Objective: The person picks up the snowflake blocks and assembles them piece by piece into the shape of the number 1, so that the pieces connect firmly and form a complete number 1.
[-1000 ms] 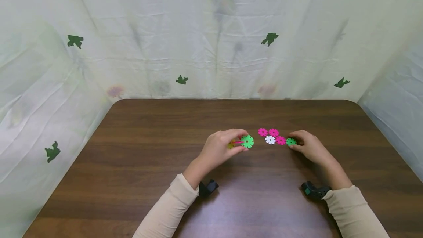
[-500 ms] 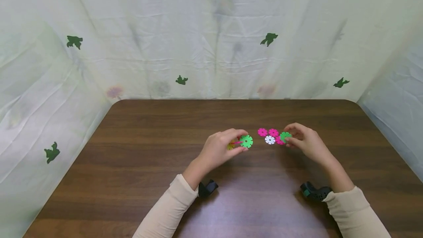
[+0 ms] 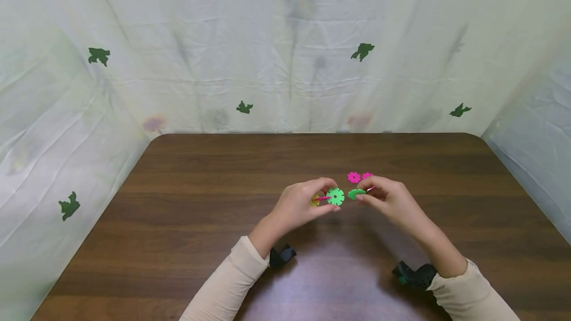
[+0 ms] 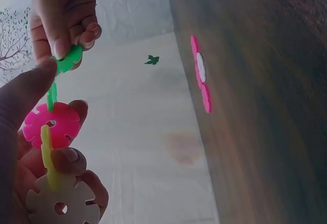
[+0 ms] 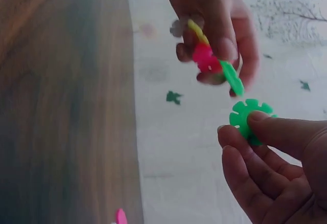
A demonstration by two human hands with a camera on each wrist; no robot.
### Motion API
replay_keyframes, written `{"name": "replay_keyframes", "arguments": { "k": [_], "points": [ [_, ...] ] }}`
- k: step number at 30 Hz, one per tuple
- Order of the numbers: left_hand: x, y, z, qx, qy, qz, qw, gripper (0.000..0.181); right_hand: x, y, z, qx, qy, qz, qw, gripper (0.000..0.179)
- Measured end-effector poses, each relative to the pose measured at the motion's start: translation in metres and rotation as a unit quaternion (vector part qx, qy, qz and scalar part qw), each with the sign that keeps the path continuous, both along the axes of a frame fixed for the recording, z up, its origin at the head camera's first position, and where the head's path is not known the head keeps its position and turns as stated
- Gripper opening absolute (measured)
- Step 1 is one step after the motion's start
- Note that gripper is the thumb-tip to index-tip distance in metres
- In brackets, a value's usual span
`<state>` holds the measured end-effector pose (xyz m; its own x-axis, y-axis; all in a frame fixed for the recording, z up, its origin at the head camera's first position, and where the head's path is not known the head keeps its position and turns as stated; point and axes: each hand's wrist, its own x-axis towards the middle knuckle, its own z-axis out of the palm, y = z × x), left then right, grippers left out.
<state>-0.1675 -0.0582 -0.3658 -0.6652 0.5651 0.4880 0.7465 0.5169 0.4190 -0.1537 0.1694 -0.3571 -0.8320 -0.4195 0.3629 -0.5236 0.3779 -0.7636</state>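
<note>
My left hand (image 3: 292,205) holds a short chain of notched plastic discs slotted into one another above the table. In the left wrist view, the chain runs from a white disc (image 4: 43,203) through a yellow disc (image 4: 47,155) and a pink disc (image 4: 64,124) to a green disc (image 4: 51,97). That last disc faces right, between thumb and fingertips. My right hand (image 3: 394,202) pinches a separate green disc (image 5: 250,109) between thumb and fingers, tilted nearly flat in the head view. Only a small gap parts the two green discs there.
Behind my right hand, a pink disc (image 3: 354,177) and other loose discs lie on the brown wooden table (image 3: 223,172), partly hidden. The left wrist view shows a white disc (image 4: 201,66) among them. A pale patterned cloth (image 3: 267,53) hangs beyond the table.
My right hand has lifted the green disc from the right end of the loose group and carried it left, close to the chain, tilting it. My left hand has barely moved.
</note>
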Motion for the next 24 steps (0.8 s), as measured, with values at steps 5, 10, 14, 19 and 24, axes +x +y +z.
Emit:
{"name": "replay_keyframes", "arguments": {
  "k": [5,10,14,19,24],
  "points": [
    [0.001,0.001,0.0,-0.002,0.01,-0.012,0.9999,0.035,0.004,-0.01,0.0,-0.005,0.059,0.018,0.9981,0.023],
    [0.002,0.002,0.001,0.011,0.045,-0.028,0.9985,0.034,0.01,-0.021,0.013,-0.02,0.14,0.027,0.9896,0.024],
    [0.001,0.001,0.002,0.021,0.051,-0.028,0.9981,0.033,0.002,-0.02,0.006,-0.015,0.162,0.032,0.9862,0.023],
    [-0.001,-0.002,0.003,0.03,0.01,-0.019,0.9993,0.033,-0.004,-0.015,0.003,-0.024,0.068,0.039,0.9966,0.018],
    [-0.002,-0.004,0.004,0.015,0.022,-0.022,0.9994,0.032,-0.008,-0.014,0.003,-0.01,0.011,0.024,0.9996,0.012]
  ]
}}
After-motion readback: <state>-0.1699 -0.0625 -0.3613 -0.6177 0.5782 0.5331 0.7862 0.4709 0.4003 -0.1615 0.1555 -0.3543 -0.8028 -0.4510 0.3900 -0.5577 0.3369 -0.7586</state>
